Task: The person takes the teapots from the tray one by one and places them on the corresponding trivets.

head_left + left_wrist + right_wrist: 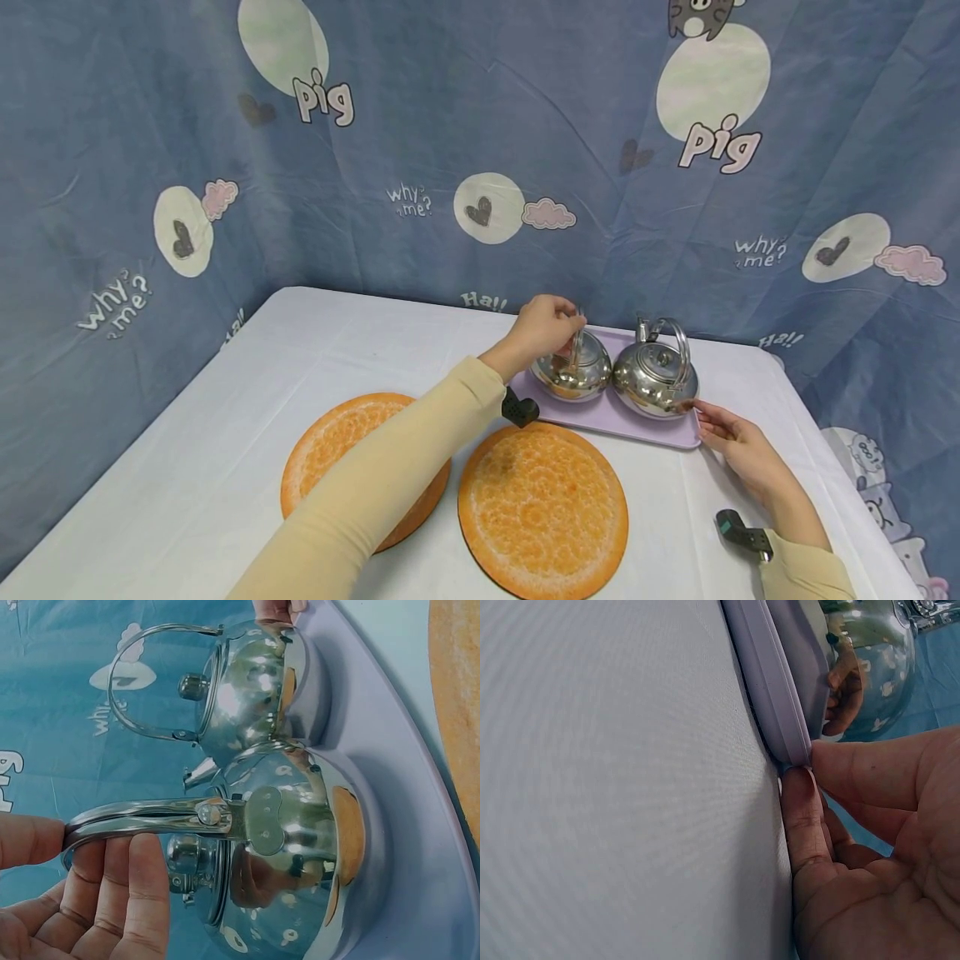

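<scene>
On the far right of the counter (660, 517), the left hand (542, 325) has its fingers clamped on the handle (150, 814) of the left kettle (577, 387), which sits on a tray (600, 420) beside the right kettle (651, 393); the right hand (746, 454) pinches the tray's near right corner.

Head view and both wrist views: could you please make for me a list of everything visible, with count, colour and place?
Kettles: 2, shiny silver, side by side on the tray
Tray: 1, light purple, far right part of the table
Round bread-patterned mats: 2, orange-brown, nearer side; one partly hidden by the left sleeve
Tablecloth: 1, white, under everything
Printed backdrop: 1, blue, behind the table
Wrist devices: 2, black, one at each wrist
Sleeves: 2, pale yellow, on both arms
Left hand: 1, bare, holding the left kettle's handle
Right hand: 1, bare, pinching the tray's near right corner
</scene>
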Demonstrator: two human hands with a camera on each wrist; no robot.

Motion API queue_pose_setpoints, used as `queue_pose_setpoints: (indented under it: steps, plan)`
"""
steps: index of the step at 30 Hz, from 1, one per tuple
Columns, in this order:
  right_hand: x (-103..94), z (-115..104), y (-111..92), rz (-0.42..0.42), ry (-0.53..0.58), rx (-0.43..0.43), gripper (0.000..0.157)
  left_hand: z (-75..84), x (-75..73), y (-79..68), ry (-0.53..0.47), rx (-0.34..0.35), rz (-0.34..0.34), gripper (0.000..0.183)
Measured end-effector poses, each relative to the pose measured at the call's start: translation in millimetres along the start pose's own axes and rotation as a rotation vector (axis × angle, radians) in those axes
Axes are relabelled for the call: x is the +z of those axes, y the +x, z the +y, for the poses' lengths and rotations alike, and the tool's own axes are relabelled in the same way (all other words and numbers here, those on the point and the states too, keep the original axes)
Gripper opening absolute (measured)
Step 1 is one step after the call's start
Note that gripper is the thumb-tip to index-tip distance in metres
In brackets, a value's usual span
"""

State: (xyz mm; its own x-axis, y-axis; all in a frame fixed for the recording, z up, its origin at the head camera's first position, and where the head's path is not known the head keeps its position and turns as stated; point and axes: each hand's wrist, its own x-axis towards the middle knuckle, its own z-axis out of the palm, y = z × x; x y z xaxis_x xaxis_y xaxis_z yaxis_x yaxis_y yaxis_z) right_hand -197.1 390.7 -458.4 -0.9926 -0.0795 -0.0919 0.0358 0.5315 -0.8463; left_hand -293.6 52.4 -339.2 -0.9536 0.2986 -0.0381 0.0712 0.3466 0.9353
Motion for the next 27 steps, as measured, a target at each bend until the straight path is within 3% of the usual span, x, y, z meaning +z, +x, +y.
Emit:
queue_pose_setpoints:
  steps: [17,27]
  plan:
    - [-0.9,-1.1,-0.4,-0.009,-0.006,0.027,0.060,0.8,-2.2,-2.4,-0.005,-0.008,-0.002,0.038]
    - [0.6,-0.1,-0.7,0.006,-0.003,-0.001,0.059,1.8,-2.3,-5.4,-0.026,-0.013,-0.014,0.041]
